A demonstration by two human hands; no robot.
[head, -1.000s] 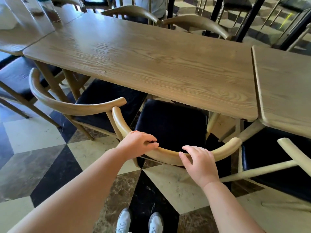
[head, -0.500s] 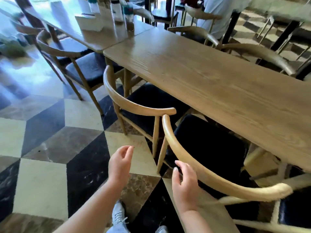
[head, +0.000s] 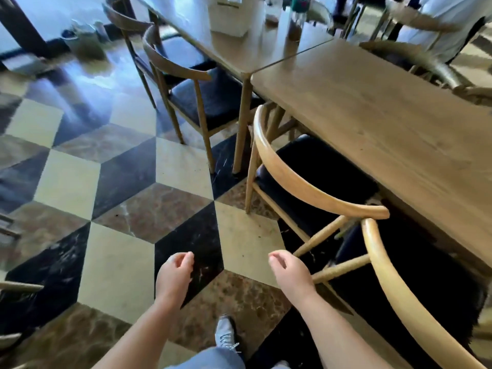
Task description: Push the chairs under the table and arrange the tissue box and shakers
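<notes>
Two light wooden chairs with black seats sit tucked at the near table (head: 386, 123): one (head: 298, 179) ahead, one (head: 399, 286) at lower right. A darker chair (head: 186, 73) stands partly out from the far table (head: 247, 51), which carries a white tissue box (head: 231, 14) and shakers (head: 294, 22). My left hand (head: 174, 275) hangs over the floor with loosely curled fingers, holding nothing. Beside the chairs' rungs my right hand (head: 291, 272) is empty too.
A checkered marble floor (head: 119, 182) stretches left. More chairs line the tables' far side (head: 415, 62), where a person in white stands at the top right. Chair parts poke in at the left edge (head: 16, 287). My shoe (head: 225, 332) is below.
Both hands came off the near chair's backrest and dropped to my sides. My view swung left along the tables, bringing the far table with its tissue box and shakers into sight.
</notes>
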